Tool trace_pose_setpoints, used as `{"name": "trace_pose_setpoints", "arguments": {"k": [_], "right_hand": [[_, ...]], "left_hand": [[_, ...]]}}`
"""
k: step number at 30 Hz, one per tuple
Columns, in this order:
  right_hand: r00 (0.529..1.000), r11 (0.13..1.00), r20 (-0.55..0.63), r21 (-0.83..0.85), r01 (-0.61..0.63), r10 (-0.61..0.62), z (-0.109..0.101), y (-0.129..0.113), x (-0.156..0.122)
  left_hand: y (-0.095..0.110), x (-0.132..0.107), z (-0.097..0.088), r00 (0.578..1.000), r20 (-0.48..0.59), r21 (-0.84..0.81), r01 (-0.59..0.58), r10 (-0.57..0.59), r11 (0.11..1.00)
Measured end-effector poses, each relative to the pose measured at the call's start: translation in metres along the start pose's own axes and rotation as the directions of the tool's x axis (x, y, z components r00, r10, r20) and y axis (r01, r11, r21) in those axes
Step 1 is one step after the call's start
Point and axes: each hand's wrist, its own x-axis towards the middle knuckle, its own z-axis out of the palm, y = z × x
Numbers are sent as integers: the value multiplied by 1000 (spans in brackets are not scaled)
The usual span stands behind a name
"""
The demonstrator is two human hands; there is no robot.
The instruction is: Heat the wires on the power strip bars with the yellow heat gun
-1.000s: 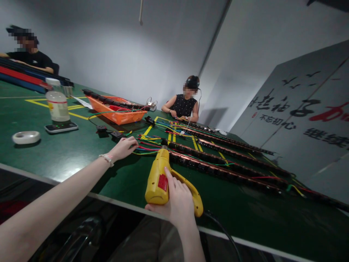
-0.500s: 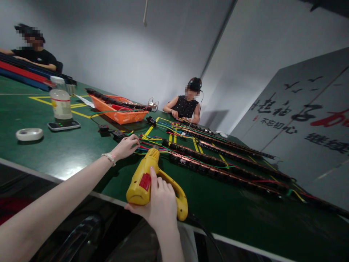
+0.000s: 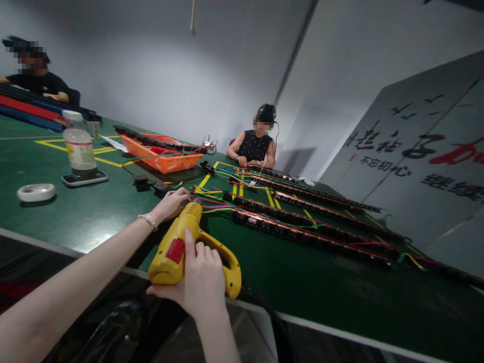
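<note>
My right hand (image 3: 200, 282) grips the handle of a yellow electric screwdriver (image 3: 177, 247) with a red label, its nose pointing away from me toward the wires. My left hand (image 3: 172, 203) reaches across the green table (image 3: 91, 212) and rests, fingers curled, on a bundle of coloured wires (image 3: 212, 204) at the near end of long black power strips (image 3: 302, 232). What those fingers hold, if anything, is hidden behind the tool's nose. A bead bracelet sits on my left wrist.
An orange basket (image 3: 162, 154) with strips, a plastic bottle (image 3: 78, 146) on a phone, a white tape roll (image 3: 36, 191) and small black sockets (image 3: 151, 184) lie to the left. One person sits at the far end handling wires, another at the far left.
My right hand has drawn the yellow screwdriver leftward and toward me, bringing its nose close to my left hand. My left hand has stayed on the wires.
</note>
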Motion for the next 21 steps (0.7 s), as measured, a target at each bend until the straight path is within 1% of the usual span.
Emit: {"name": "trace_pose_setpoints", "arguments": {"k": [3, 6, 11, 16, 19, 21], "right_hand": [[1000, 1000, 20, -13, 16, -16, -2, 0, 0], [1000, 999, 8, -19, 30, -30, -2, 2, 0], [997, 998, -37, 8, 69, -69, -3, 17, -3], [999, 998, -22, 50, 37, -36, -13, 33, -9], [1000, 999, 12, 39, -11, 10, -19, 43, -12], [999, 1000, 28, 16, -22, 21, -23, 51, -15]], "left_hand": [[0, 0, -1, 1000, 0, -8, -3, 3, 1000], [-1, -1, -1, 1000, 9, -13, -10, 10, 1000], [-4, -1, -1, 999, 13, -2, -45, 45, 999], [-5, -2, -3, 996, 29, 13, -85, 85, 996], [-6, -2, -3, 995, 33, 9, -95, 95, 995], [-7, -1, -3, 995, 33, 5, -96, 96, 995]]}}
